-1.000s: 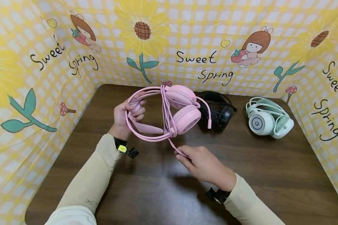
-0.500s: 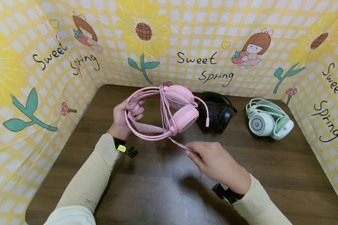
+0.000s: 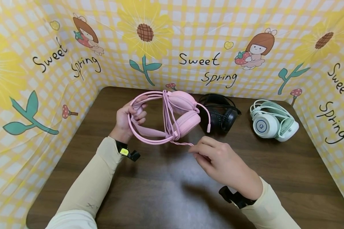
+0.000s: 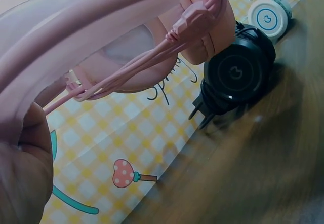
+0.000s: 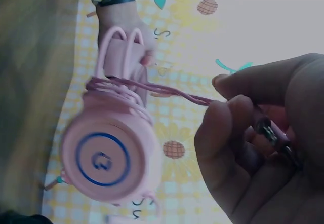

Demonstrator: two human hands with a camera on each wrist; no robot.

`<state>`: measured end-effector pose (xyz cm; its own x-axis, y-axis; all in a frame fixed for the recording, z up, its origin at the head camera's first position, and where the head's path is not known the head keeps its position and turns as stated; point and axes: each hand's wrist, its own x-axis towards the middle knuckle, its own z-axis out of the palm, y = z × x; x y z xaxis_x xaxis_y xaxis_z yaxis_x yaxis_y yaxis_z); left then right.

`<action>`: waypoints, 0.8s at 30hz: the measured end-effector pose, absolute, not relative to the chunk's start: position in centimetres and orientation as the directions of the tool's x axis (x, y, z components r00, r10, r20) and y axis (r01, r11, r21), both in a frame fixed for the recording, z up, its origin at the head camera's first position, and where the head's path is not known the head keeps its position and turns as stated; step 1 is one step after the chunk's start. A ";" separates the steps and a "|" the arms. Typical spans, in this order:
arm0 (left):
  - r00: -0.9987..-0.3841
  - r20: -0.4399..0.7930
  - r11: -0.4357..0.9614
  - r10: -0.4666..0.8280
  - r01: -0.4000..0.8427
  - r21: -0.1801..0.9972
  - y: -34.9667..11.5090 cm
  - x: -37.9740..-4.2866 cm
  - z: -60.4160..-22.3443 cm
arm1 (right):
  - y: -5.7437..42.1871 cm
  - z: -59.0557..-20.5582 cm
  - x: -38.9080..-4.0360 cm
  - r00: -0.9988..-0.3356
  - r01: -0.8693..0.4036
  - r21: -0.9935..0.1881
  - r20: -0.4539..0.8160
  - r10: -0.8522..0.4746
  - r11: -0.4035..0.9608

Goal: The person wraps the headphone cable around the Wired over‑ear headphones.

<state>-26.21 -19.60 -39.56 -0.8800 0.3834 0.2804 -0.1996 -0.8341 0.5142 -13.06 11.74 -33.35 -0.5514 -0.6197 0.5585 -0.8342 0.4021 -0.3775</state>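
My left hand (image 3: 124,122) grips the headband of a pink headset (image 3: 189,123), holding it up over the table with the ear cups to the right. Several turns of its pink cable (image 3: 167,111) are wound across the headset between band and cups. A thin boom microphone (image 3: 208,124) sticks out past the cups. To the lower right, my right hand (image 3: 222,162) pinches the cable's loose end between thumb and fingers. The right wrist view shows that end as twisted strands (image 5: 182,95) running taut to the wound turns, with a metal plug (image 5: 271,133) inside the curled fingers.
Behind the pink headset, a black headset (image 3: 225,117) lies on the brown wooden table (image 3: 149,197). Further right sits a mint-green headset (image 3: 266,125) with its cable wound round it. A yellow checked cloth (image 3: 172,41) with flower prints stands around the back and sides.
My right hand has moved right and slightly up, drawing the cable end out into a longer, flatter line. The left hand keeps its hold, and the headset has tilted slightly.
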 end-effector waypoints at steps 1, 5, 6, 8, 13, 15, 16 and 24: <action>-0.881 0.276 -0.829 0.384 -0.198 0.522 -19.6 -26.2 -39.6 | 11.8 -33.2 -13.1 -0.542 -0.840 -0.367 0.567 -0.620 0.399; -0.881 0.258 -0.802 0.397 -0.196 0.565 -19.6 -26.0 -39.8 | 12.0 -32.6 -13.2 -0.515 -0.857 -0.339 0.591 -0.622 0.388; -0.879 0.257 -0.795 0.402 -0.196 0.574 -19.5 -26.0 -39.8 | 12.0 -32.5 -13.2 -0.508 -0.861 -0.334 0.598 -0.620 0.384; -0.877 0.254 -0.786 0.408 -0.195 0.587 -19.4 -25.9 -39.9 | 12.0 -32.2 -13.3 -0.498 -0.867 -0.328 0.614 -0.612 0.376; -0.867 0.246 -0.778 0.434 -0.222 0.588 -19.2 -25.8 -40.0 | 12.0 -31.7 -13.5 -0.456 -0.888 -0.292 0.665 -0.592 0.355; -0.862 0.240 -0.767 0.445 -0.229 0.599 -19.1 -25.7 -40.0 | 12.0 -31.6 -13.6 -0.438 -0.896 -0.278 0.678 -0.590 0.346; -0.861 0.236 -0.760 0.451 -0.232 0.607 -19.1 -25.7 -40.0 | 12.0 -31.5 -13.7 -0.436 -0.897 -0.275 0.677 -0.593 0.346; -0.830 0.230 -0.706 0.507 -0.248 0.664 -18.8 -25.5 -40.2 | 12.0 -31.2 -14.2 -0.444 -0.892 -0.244 0.624 -0.643 0.380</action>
